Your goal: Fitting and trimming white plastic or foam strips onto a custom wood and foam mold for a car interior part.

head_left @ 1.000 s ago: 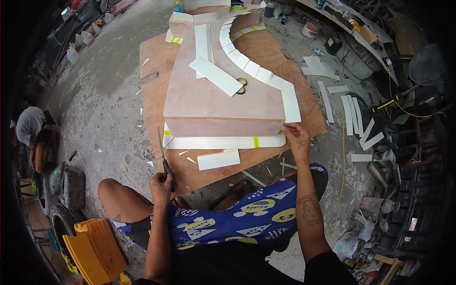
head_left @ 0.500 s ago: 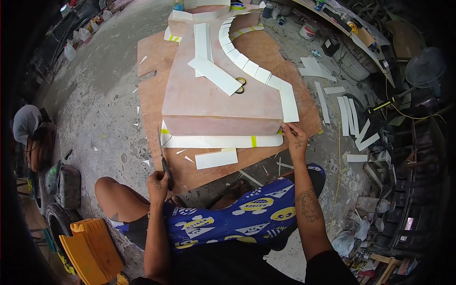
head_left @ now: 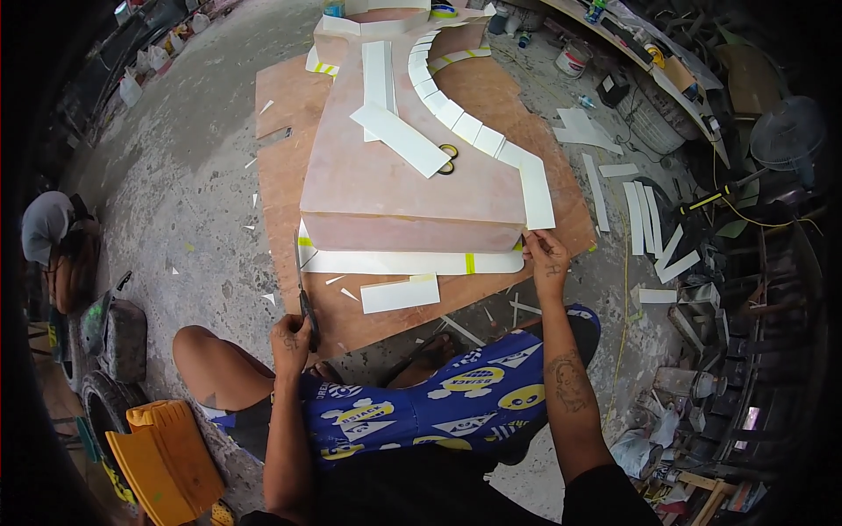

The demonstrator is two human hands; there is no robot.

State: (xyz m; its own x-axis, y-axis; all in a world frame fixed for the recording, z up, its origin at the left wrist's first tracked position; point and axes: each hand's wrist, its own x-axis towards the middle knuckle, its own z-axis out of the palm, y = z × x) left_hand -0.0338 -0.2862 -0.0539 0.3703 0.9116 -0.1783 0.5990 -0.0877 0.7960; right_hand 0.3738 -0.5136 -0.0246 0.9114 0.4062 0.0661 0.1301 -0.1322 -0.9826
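A pinkish moulded form (head_left: 421, 184) lies on a brown plywood sheet (head_left: 561, 193) before me. Overlapping white card pieces (head_left: 465, 127) line its curved right side, ending in a longer white strip (head_left: 537, 195) that hangs toward the near right corner. At that corner my right hand (head_left: 548, 261) has thumb and fingers pinched together just under the strip's end; what they pinch is hidden. My left hand (head_left: 290, 340) is closed round the dark handles of long scissors (head_left: 306, 305), blades pointing away along the form's left side. A flat white piece (head_left: 400, 294) lies between my hands.
On the form rest two crossed white strips (head_left: 400, 140) and a roll of tape (head_left: 448, 159). Cut strips (head_left: 645, 217) lie on the concrete floor to the right. A yellow plastic part (head_left: 167, 460) and a tyre (head_left: 110, 416) are at lower left, a fan (head_left: 787, 136) at far right.
The view has shifted very slightly. My right fingers have moved a little at the form's near right corner, while my left hand keeps the scissors in the same place.
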